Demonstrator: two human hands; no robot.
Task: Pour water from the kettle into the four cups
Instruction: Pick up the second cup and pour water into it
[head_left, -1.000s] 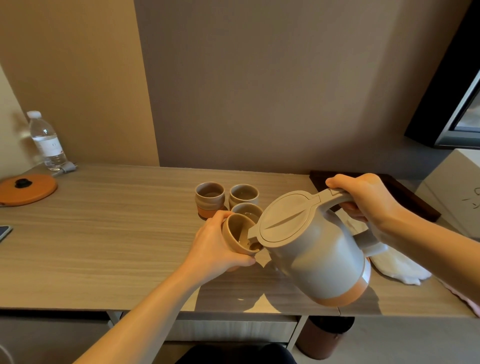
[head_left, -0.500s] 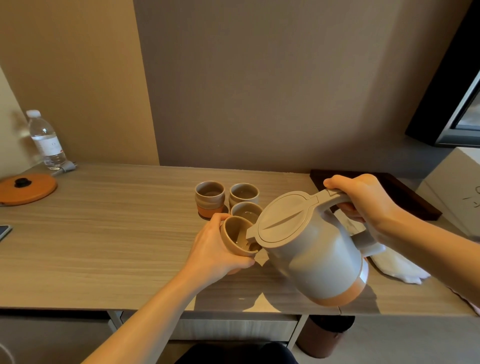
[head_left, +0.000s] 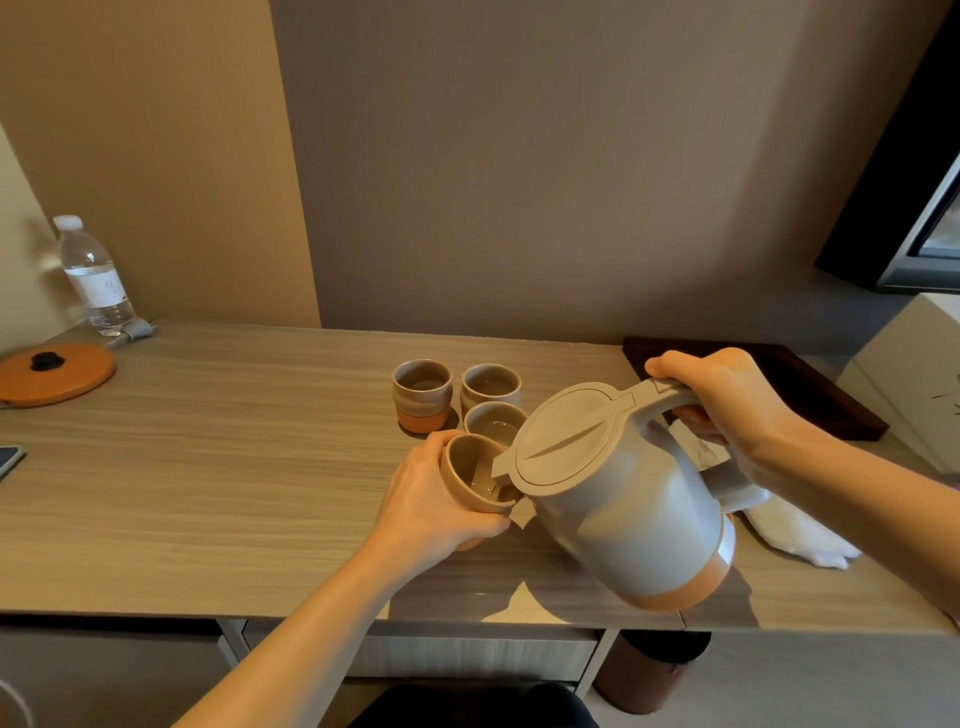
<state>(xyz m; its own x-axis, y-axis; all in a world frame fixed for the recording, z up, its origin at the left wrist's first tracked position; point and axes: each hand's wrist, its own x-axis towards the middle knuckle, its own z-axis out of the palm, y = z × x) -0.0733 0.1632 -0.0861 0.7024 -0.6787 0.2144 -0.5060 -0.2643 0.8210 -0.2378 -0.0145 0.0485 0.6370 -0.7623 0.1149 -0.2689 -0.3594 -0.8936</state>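
My right hand (head_left: 727, 400) grips the handle of a grey kettle (head_left: 628, 514) with an orange base, tilted to the left above the desk (head_left: 208, 467). Its spout reaches over the rim of a tan cup (head_left: 470, 475) that my left hand (head_left: 431, 506) holds tilted toward the kettle. Water lies in the bottom of this cup. Three more cups stand on the desk behind it: a back left cup (head_left: 421, 395), a back right cup (head_left: 491, 387), and a nearer cup (head_left: 493, 423) with water in it.
An orange lid (head_left: 54, 371) and a water bottle (head_left: 93, 278) sit at the far left, with a phone (head_left: 8, 460) at the left edge. A dark tray (head_left: 810, 379), a white box (head_left: 914, 374) and a white cloth (head_left: 800, 532) lie on the right. A brown bin (head_left: 649, 670) stands under the desk.
The kettle and the held cup have shifted slightly left and up together. Water has gathered in the held cup.
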